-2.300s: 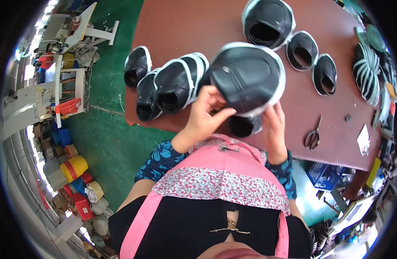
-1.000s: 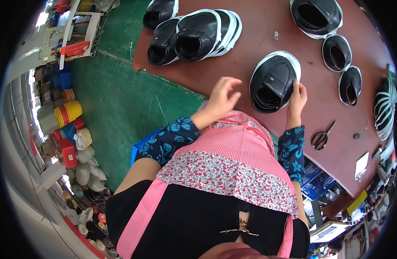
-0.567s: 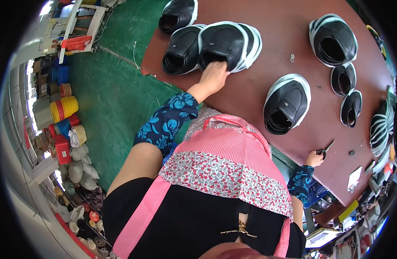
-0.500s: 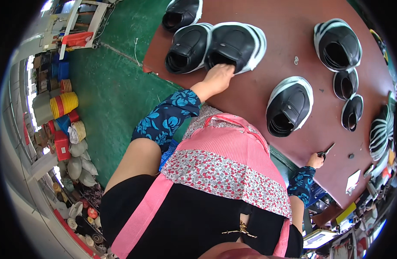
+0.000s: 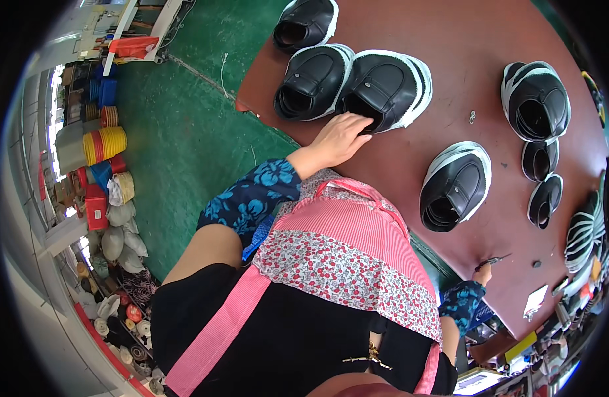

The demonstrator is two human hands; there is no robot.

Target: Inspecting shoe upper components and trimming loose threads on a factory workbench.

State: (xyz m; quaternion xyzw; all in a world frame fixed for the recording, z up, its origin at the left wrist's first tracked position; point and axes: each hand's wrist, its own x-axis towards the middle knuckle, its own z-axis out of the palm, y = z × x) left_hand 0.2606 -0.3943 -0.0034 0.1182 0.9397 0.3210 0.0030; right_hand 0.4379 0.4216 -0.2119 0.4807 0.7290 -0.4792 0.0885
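My left hand (image 5: 337,140) is at the opening of a stack of black shoe uppers with white lower edges (image 5: 387,86). Its fingertips are by the near rim, and the thumb stands apart from them. Just left, another black stack (image 5: 312,83) touches that one, with a third (image 5: 304,25) behind it. My right hand (image 5: 483,272) is low at the table's near edge, closed on small dark scissors (image 5: 495,261) whose blades point right. Between the hands lies one more stack of black uppers (image 5: 455,185).
The reddish-brown table (image 5: 410,159) carries more black uppers (image 5: 537,99) at the right, a small pale loop (image 5: 472,117), a dark round piece (image 5: 536,264) and a white card (image 5: 535,302). A yellow-and-red roll (image 5: 106,145) stands on the green floor at left.
My left hand has drawn back toward me from inside the shoe opening, its fingers now showing. My right hand has shifted slightly down, still with the scissors. The whole view has tilted a little.
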